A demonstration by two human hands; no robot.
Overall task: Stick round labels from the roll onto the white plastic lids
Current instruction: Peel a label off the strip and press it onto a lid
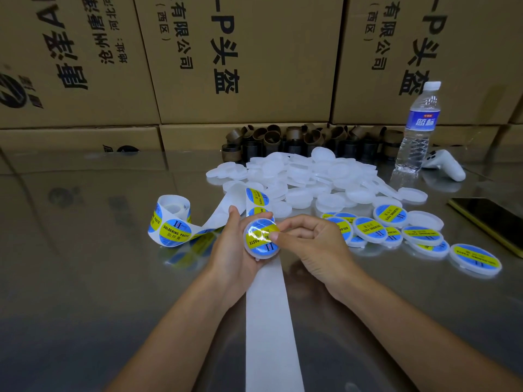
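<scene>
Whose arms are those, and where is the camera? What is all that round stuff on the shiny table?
The camera sits on a person's head and looks down, so the arms are that person's own. The left hand holds a white lid with a blue and yellow label on it. The right hand touches that label with its fingertips; whether it is pressing or pinching, I cannot tell. On the table lie a roll of labels, its empty backing strip, a pile of plain lids and, to the right, labelled lids. Further back stand a water bottle, brown cardboard rings and big cardboard boxes. A phone lies at the right edge.
</scene>
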